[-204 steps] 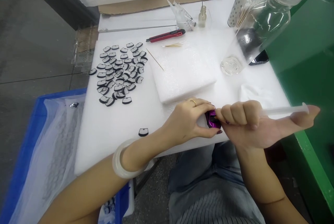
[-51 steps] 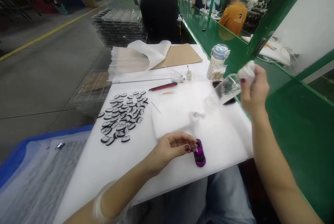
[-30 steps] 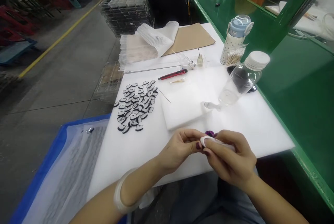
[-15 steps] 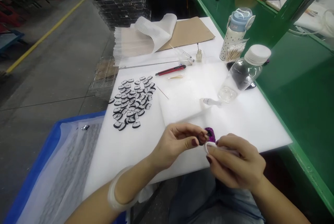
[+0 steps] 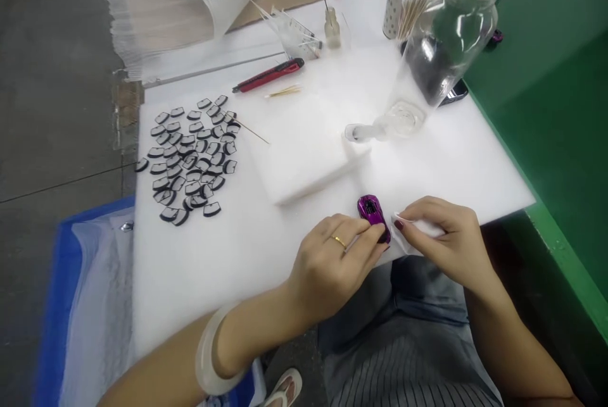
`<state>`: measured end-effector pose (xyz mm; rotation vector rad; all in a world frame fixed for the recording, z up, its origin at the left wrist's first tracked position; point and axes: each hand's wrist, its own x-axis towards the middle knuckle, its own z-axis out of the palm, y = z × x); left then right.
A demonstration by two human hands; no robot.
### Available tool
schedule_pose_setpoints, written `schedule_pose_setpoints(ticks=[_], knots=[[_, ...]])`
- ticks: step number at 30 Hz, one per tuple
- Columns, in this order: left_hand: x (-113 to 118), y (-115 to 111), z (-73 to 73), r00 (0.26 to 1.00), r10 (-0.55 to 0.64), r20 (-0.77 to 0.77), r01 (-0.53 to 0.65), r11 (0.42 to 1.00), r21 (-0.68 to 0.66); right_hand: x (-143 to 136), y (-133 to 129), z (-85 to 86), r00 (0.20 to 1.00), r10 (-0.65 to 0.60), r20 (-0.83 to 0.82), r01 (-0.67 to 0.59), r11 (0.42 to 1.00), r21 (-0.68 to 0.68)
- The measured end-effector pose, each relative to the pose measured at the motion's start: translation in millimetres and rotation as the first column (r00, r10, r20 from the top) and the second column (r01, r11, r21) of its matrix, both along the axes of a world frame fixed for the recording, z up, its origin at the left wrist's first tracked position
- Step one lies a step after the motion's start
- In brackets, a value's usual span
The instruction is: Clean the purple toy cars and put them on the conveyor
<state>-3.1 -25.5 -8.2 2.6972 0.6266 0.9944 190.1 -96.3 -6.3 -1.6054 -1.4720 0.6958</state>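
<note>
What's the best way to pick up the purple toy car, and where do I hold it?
I'd pinch the purple toy car by its two long sides, towards the far end, coming from above. It's long and narrow, and the left hand covers part of its near end, while the far end is uncovered.

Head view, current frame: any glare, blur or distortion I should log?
Head view: bright, washed-out patches on the white foam block; highlights on the clear bottle; the blue crate looks soft at the left edge; a faint shadow under the foam block's near edge; the purple toy car reads fairly clearly.
</note>
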Motion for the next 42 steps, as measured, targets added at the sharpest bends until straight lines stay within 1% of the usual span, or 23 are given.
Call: schedule_pose_setpoints(ticks=[3, 8, 11, 13, 16, 18, 20, 25, 37, 39, 42], knots=[[3, 0, -1.8, 1.000, 0.016, -0.020, -0.016, 1.000, 0.008, 0, 1, -0.4, 0.999, 0.024, 0.033, -0.024, 1.000, -0.007], [4, -1, -5.7, 0.999, 0.025, -0.027, -0.026, 0.999, -0.024, -3, 3, -3.6, 0.995, 0.040, 0.091, -0.042, 0.999, 0.016], [1, 3, -3.1, 1.000, 0.014, -0.015, -0.015, 0.999, -0.049, -4, 4, -3.8, 0.995, 0.046, 0.088, -0.047, 0.999, 0.013], [-3, 9, 1.2, 1.000, -0.020, -0.002, 0.020, 0.988, -0.154, -3, 4, -3.2, 0.995, 0.057, 0.078, -0.057, 0.998, -0.002], [-10, 22, 6.6, 0.997, -0.069, -0.018, 0.057, 0.925, -0.377, -1, 5, -2.3, 0.995, 0.078, 0.068, -0.077, 0.997, -0.022], [-12, 28, 6.8, 0.996, -0.085, -0.040, 0.058, 0.894, -0.445, -1, 5, -2.3, 0.993, 0.091, 0.076, -0.090, 0.996, -0.027], [-13, 30, 4.3, 0.995, -0.092, -0.047, 0.061, 0.889, -0.455, 0, 5, -2.6, 0.991, 0.098, 0.093, -0.096, 0.995, -0.026], [-8, 26, -2.8, 0.995, -0.082, -0.060, 0.045, 0.886, -0.462, 1, 5, -3.2, 0.988, 0.104, 0.118, -0.102, 0.995, -0.023], [-7, 26, -4.3, 0.994, -0.056, -0.091, 0.006, 0.880, -0.475, 0, 6, -2.3, 0.986, 0.109, 0.123, -0.106, 0.994, -0.030], [-7, 25, -3.9, 0.993, -0.056, -0.102, -0.002, 0.869, -0.494, -1, 6, -2.4, 0.986, 0.109, 0.130, -0.106, 0.994, -0.028], [-5, 25, -1.9, 0.992, -0.046, -0.120, -0.027, 0.837, -0.547, -2, 6, -2.9, 0.984, 0.105, 0.145, -0.102, 0.994, -0.028]])
